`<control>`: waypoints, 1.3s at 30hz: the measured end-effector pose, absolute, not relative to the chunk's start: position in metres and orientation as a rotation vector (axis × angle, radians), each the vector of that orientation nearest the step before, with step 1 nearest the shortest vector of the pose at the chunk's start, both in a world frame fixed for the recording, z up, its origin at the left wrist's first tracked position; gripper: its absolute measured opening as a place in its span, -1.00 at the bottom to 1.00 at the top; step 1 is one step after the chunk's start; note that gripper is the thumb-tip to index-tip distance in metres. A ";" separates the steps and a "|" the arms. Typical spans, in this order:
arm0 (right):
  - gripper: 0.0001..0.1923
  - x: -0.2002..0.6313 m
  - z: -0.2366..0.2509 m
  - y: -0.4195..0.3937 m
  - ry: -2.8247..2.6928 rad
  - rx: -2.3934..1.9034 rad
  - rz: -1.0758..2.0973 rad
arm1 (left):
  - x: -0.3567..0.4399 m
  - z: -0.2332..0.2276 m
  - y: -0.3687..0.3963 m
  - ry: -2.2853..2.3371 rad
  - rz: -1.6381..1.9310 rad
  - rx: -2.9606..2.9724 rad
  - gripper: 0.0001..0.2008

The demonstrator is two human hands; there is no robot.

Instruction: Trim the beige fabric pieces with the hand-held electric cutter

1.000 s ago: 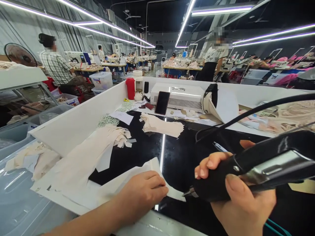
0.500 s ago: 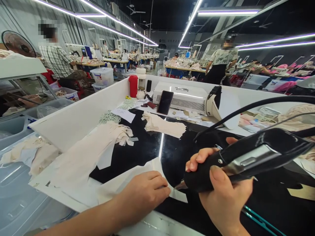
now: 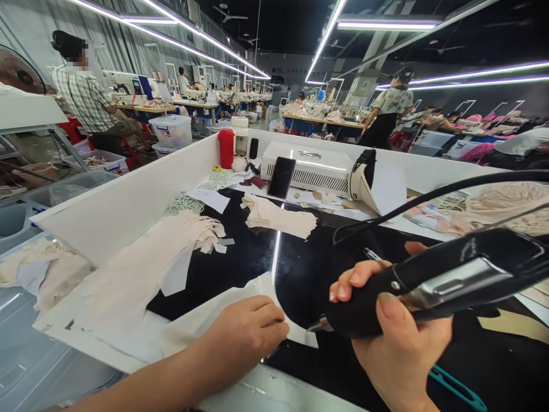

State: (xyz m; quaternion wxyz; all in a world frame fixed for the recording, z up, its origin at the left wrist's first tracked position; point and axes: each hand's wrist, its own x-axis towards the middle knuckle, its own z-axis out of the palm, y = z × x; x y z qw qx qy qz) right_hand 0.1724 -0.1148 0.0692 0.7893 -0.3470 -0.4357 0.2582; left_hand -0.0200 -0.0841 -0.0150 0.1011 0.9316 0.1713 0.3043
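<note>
My left hand (image 3: 251,329) rests on a cream fabric piece (image 3: 214,312) at the near side of the black work surface. Its fingers are curled and pressed together close to the curved edge. In my right hand (image 3: 398,337) is a black corded handheld tool (image 3: 454,280) with a metal lever and a narrow metal tip (image 3: 319,325). The fingers wrap round its body, thumb on the near side. The tip points left and meets or almost meets the fabric near its right end; I cannot tell if they touch.
Layered cream fabric pieces (image 3: 137,263) lie at left, a smaller stack (image 3: 281,216) farther back. A phone (image 3: 282,177) leans on a white vented machine (image 3: 309,166). The tool's black cable (image 3: 429,200) arches at right. A teal tool (image 3: 458,389) lies near right. Co-workers sit and stand beyond the white side walls (image 3: 128,209).
The tool's tip has moved a little right along the fabric edge, towards its end. My left hand keeps its place on the fabric. The whole view has shifted slightly.
</note>
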 end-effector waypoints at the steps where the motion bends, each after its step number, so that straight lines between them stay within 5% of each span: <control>1: -0.46 0.173 0.068 -0.115 -0.939 -0.749 0.560 | -0.020 -0.015 -0.084 0.507 0.896 2.749 -0.87; 39: -0.44 0.158 0.060 -0.125 -0.978 -0.705 0.638 | -0.022 -0.006 -0.085 0.513 0.903 2.741 -0.86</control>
